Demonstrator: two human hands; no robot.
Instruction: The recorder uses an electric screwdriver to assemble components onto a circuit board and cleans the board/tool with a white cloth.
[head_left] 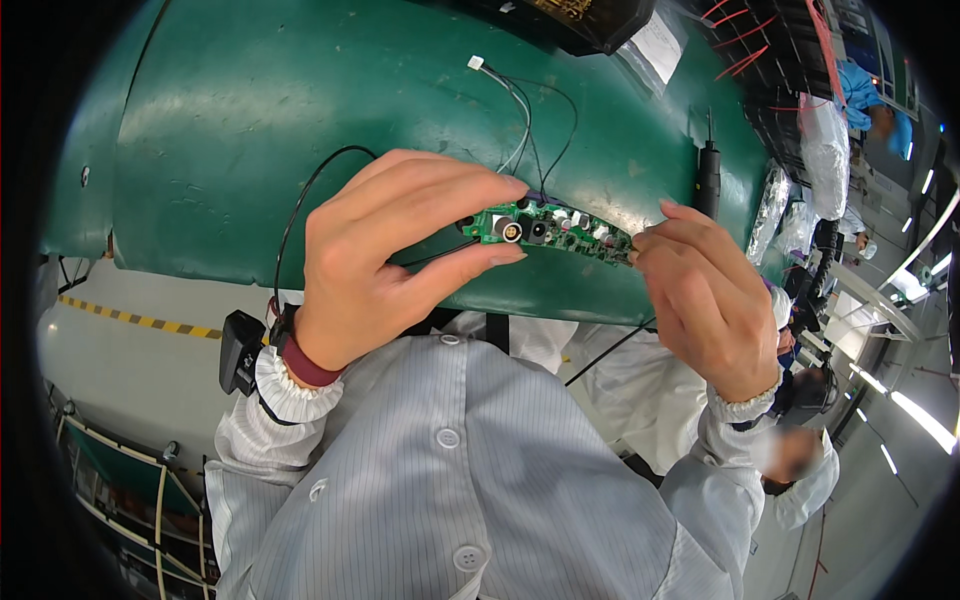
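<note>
A narrow green circuit board (575, 233) is held up between my two hands, above the near edge of the green work mat. Several small parts sit on it, with a round metal-rimmed socket near its left end. My left hand (385, 250) grips that end between thumb and fingers. At the other end, my right hand (705, 290) pinches the board's tip with its fingertips. Thin black and white wires (525, 115) run from behind the board onto the mat and end in a small white plug (475, 63).
A black screwdriver-like tool (708, 175) lies on the green mat (250, 110) to the right. A black tray (590, 20) and a paper sheet (655, 50) are at the back. Clear plastic bags (823, 155) line the right edge. A co-worker (800, 460) is at far right.
</note>
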